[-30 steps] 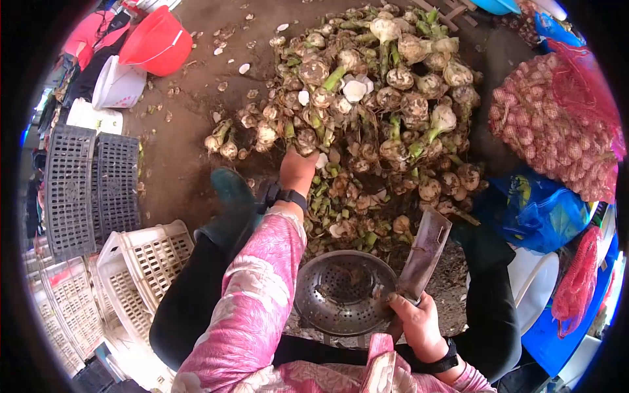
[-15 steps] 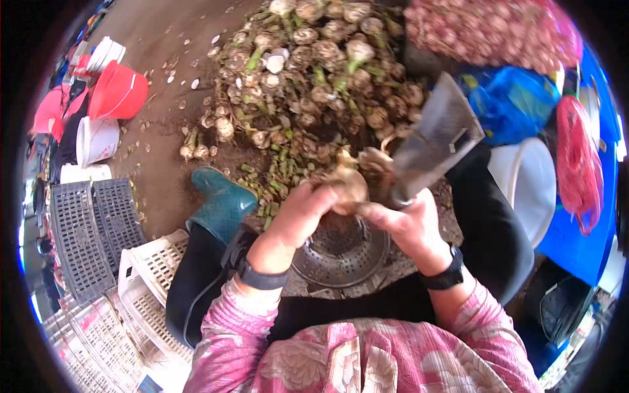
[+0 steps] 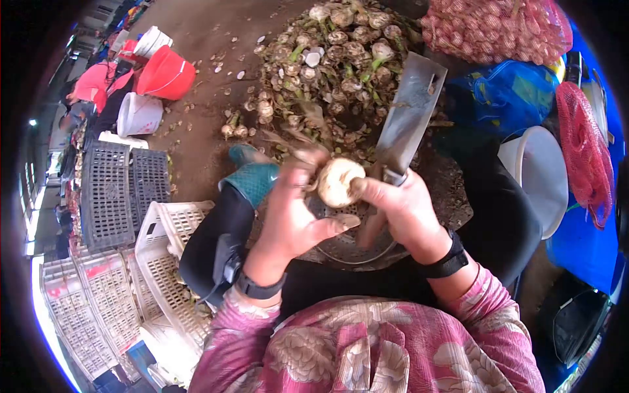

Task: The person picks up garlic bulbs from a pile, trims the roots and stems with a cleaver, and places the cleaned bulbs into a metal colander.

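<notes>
My right hand (image 3: 413, 209) grips a cleaver (image 3: 411, 111), its broad blade pointing up and away from me. The thumb of that same hand presses against a pale, round garlic bulb (image 3: 337, 183). My left hand (image 3: 288, 209) is just left of the bulb, thumb stretched apart from blurred fingers. Dry, stringy peel or stem blurs beside those fingers. Below both hands sits a perforated metal bowl (image 3: 354, 252), partly hidden by them. Beyond lies a heap of soil-covered bulbs (image 3: 341, 72) with green stems and roots.
At the far right are a mesh sack of bulbs (image 3: 495, 29), a blue plastic bag (image 3: 504, 92), a white tub (image 3: 540, 177) and a red net bag (image 3: 583, 150). Leftward stand a red bucket (image 3: 165, 73), black crates (image 3: 108, 196) and white crates (image 3: 173, 259).
My left hand has come off the bulb and shifted left with its thumb spread. The bulb's pale side now shows. The cleaver blade stands more upright, and the view has turned slightly.
</notes>
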A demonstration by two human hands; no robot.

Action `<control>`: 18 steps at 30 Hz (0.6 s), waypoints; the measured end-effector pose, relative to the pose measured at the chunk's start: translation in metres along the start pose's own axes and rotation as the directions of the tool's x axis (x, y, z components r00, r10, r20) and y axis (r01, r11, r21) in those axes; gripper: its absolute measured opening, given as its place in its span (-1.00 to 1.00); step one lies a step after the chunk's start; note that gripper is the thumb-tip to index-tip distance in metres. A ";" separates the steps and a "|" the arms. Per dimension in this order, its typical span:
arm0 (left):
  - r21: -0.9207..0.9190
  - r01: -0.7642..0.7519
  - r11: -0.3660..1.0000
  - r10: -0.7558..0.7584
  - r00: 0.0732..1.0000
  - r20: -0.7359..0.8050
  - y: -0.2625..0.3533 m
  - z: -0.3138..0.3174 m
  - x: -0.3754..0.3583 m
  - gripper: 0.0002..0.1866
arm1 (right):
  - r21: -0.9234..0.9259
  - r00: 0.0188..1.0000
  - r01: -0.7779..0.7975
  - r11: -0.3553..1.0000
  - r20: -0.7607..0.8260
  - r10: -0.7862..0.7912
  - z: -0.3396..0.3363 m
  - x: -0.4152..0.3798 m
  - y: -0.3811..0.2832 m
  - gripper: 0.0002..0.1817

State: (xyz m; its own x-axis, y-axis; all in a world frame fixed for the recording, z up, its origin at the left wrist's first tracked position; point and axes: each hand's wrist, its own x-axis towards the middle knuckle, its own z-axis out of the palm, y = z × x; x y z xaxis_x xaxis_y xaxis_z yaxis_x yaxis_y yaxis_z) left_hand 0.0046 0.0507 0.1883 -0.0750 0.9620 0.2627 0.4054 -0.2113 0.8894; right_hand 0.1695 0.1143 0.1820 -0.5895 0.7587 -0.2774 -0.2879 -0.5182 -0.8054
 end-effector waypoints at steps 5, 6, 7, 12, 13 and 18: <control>-0.385 0.240 0.891 -0.287 0.955 -0.069 0.001 0.004 -0.018 -0.57 | -0.694 0.973 -0.004 0.720 -0.170 -0.158 0.004 -0.009 0.004 -0.75; -0.394 0.254 0.884 -0.303 0.951 -0.067 0.000 -0.004 -0.020 -0.60 | -0.900 0.947 0.001 0.437 -0.139 -0.288 -0.002 -0.006 0.004 -0.76; -0.317 0.282 0.905 -0.312 0.949 -0.047 -0.003 -0.009 -0.021 -0.60 | -0.967 0.893 0.125 0.224 0.011 -0.449 -0.015 -0.003 0.016 -0.78; -0.849 0.261 -0.460 -0.300 0.854 0.425 -0.055 -0.012 -0.036 -0.46 | -0.928 0.860 0.370 -0.041 0.359 -0.363 0.009 -0.011 0.038 -0.69; -0.821 0.276 -0.500 -0.286 0.842 0.457 -0.064 -0.012 -0.039 -0.47 | -0.913 0.851 0.406 -0.037 0.392 -0.349 0.012 -0.007 0.040 -0.69; -0.875 0.387 -0.291 -0.401 0.781 0.479 -0.072 -0.012 -0.041 -0.50 | -0.873 0.828 0.488 0.007 0.460 -0.319 0.009 0.014 0.049 -0.72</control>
State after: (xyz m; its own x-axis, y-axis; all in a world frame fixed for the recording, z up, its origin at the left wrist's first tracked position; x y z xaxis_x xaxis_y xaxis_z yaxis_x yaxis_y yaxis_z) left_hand -0.0328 0.0247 0.1183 0.2155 0.9189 -0.3304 -0.9441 0.2825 0.1700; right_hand 0.1400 0.0959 0.1433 -0.7437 0.6123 0.2684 0.3696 0.7111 -0.5982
